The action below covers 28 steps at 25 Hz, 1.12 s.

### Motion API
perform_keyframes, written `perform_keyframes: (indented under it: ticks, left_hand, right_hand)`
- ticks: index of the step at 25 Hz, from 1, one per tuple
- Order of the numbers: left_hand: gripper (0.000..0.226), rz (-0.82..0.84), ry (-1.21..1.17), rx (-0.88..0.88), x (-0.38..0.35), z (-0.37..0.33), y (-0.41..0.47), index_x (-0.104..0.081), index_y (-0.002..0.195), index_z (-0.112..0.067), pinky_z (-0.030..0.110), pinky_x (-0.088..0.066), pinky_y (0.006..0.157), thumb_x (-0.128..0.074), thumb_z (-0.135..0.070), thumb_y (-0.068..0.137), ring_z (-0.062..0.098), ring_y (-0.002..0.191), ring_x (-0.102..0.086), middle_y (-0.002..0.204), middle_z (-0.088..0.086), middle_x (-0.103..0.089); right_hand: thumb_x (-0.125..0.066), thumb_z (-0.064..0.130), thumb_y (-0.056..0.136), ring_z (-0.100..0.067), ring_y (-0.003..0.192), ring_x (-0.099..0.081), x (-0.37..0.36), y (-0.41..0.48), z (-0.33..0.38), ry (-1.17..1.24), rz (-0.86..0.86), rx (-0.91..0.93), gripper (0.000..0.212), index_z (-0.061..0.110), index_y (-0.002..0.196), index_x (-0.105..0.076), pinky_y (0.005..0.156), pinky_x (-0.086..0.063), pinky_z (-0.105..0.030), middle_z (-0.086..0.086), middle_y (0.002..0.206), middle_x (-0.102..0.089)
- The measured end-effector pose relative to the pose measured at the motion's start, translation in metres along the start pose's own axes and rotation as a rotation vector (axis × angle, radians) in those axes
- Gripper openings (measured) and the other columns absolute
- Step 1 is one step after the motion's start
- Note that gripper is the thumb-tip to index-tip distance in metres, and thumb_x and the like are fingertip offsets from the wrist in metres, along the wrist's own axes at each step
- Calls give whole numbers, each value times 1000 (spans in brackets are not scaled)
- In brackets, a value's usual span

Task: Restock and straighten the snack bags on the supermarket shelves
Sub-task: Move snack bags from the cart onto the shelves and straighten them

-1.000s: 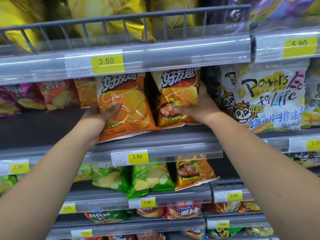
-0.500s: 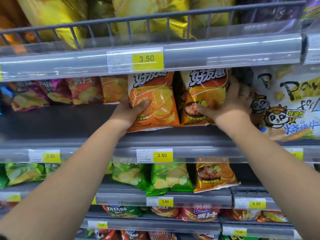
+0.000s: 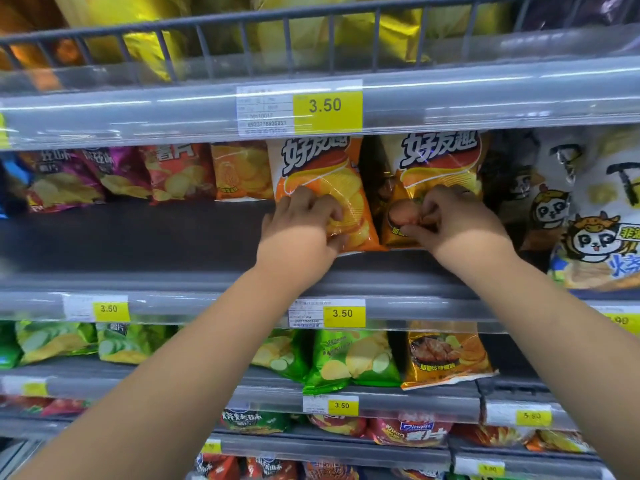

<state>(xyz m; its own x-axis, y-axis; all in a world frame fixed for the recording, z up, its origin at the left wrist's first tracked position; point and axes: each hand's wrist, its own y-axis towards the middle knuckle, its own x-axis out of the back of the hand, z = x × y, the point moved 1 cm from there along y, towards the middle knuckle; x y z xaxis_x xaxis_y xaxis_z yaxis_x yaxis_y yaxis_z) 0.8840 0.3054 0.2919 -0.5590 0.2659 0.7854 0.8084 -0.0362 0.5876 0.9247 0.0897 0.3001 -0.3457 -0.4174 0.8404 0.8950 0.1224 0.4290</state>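
On the shelf (image 3: 138, 237), the left hand (image 3: 304, 225) pinches the orange bag (image 3: 318, 174) and the right hand (image 3: 453, 223) the gold bag (image 3: 436, 168) beside it, each grip hiding its bag's lower front.

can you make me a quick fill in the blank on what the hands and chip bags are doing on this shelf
1. The left hand grips the ____ chip bag.
2. The right hand pinches the golden bag, which stands to the ____ of it.
3. The price tag above both bags reads ____.
4. One shelf down, the bags beside the lone golden bag are ____.

Missing words: orange; right; 3.50; green
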Motion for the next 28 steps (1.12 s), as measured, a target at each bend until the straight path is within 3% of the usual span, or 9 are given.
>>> perform_keyframes:
  ticks: [3, 6, 9, 14, 18, 24, 28]
  left_hand:
    - [37, -52, 86, -117, -10, 2, 6, -64, 104, -19, 48, -42, 79, -81, -31, 74, 38, 101, -52, 108, 13, -53]
    - [36, -31, 94, -182, -15, 12, 12, -63, 105, -23, 45, -41, 78, -80, -31, 74, 34, 97, -50, 104, 11, -50]
    - [32, -47, 119, -205, -16, 15, 11, -62, 104, -25, 40, -31, 77, -77, -31, 77, 32, 96, -46, 103, 9, -46]
    - [28, -96, 136, -269, -11, 11, 6, -69, 98, -21, 43, -40, 73, -66, -31, 72, 36, 87, -57, 97, 11, -54]
    - [31, -43, 93, -270, 1, 0, 1, -70, 103, -23, 44, -47, 81, -68, -36, 74, 35, 93, -61, 101, 7, -61]
    - [43, 25, -11, -363, 5, -36, -25, -60, 122, -28, 40, -47, 86, -55, -46, 84, 28, 108, -57, 121, -1, -61]
    - [52, 21, -107, -485, -17, -71, -63, -55, 131, -21, 44, -30, 108, -58, -44, 84, 25, 126, -49, 134, 2, -56]
  right_hand:
    - [-60, 43, 90, -34, 97, -53, -4, 7, -2, -141, 33, 71, 30, 18, 101, -46, 71, -42, -34, -11, 115, -48]
    - [-50, 40, 96, -36, 105, -49, -8, 13, -6, -141, 69, 74, 27, 17, 109, -46, 76, -43, -37, -12, 120, -43]
    - [-51, 36, 96, -35, 102, -49, -10, 13, -8, -108, 51, 54, 22, 17, 108, -47, 77, -45, -38, -12, 119, -43]
    - [-57, 31, 94, -33, 96, -53, -9, 2, -8, -79, 36, 41, 22, 15, 108, -52, 72, -45, -35, -11, 118, -49]
    - [-61, 35, 90, -35, 98, -55, -4, -18, -5, -112, -88, 57, 31, 13, 113, -61, 75, -51, -41, -13, 111, -59]
    - [-50, 48, 92, -41, 106, -48, 5, -75, -16, -180, -366, -78, 45, 11, 114, -64, 85, -43, -49, -18, 113, -60]
    - [-54, 45, 87, -40, 122, -41, 4, -148, -33, -214, -432, -165, 46, 17, 121, -64, 97, -39, -59, -11, 126, -59]
